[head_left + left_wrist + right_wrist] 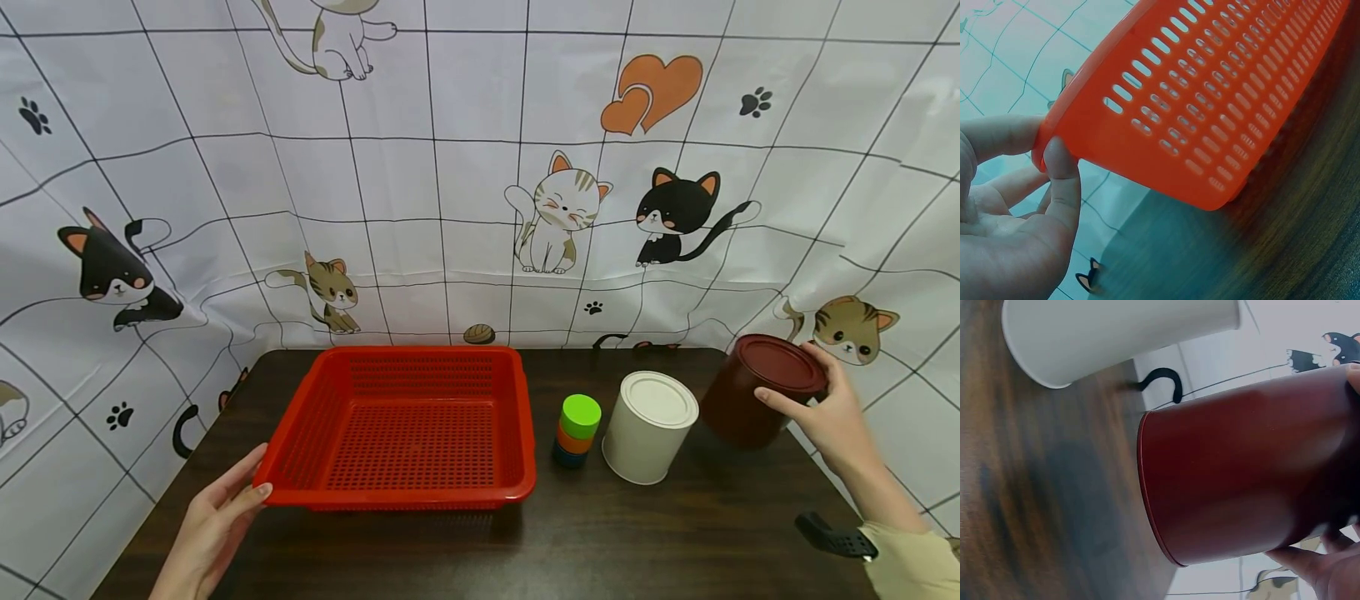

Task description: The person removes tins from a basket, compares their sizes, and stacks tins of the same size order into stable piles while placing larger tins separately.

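A red plastic basket with slotted walls sits at the left of the dark table. My left hand pinches its front left corner, thumb and fingers on the rim; the left wrist view shows the thumb on the near side of it. At the right, my right hand grips a dark red lidded can near its top. In the right wrist view that can is seen from the side, fingers round its upper end. A white lidded can stands just left of it.
Between basket and white can stands a small stack of green, orange and dark blue round pieces. A white curtain printed with cats and grid lines hangs behind and beside the dark wooden table.
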Available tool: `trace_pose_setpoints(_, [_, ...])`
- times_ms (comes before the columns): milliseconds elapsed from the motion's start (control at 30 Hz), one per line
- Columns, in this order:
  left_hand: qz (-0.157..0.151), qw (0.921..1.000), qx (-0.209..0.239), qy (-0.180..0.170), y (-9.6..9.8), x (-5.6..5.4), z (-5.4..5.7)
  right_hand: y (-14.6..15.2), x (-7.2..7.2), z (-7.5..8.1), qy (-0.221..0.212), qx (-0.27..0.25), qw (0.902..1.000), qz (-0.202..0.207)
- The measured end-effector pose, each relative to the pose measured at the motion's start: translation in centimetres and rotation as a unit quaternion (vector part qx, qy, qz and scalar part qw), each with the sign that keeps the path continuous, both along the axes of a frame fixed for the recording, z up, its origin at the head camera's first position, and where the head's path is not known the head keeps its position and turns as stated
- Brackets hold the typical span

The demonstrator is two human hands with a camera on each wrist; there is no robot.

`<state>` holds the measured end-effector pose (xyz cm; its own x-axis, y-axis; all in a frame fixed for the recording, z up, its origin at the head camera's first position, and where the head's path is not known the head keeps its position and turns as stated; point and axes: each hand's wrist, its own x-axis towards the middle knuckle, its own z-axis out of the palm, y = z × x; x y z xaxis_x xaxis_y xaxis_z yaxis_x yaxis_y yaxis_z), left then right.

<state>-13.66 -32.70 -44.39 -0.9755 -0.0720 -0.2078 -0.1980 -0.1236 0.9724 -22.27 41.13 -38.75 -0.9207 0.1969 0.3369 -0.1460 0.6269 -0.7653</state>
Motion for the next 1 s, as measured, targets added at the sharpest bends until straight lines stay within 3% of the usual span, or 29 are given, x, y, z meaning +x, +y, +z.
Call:
trace_pose_setpoints(667, [0.002,1.0,-0.002,0.005,0.1,0.1,0.0,0.1,0.0,-4.3,0.0,0.001,0.9999,0.016])
trace_pose_setpoints(1000, [0.005,1.0,-0.001,0.003,0.1,0.1,0.0,-0.6,-0.1,-5.2,-0.001,-0.012,0.9998,0.018])
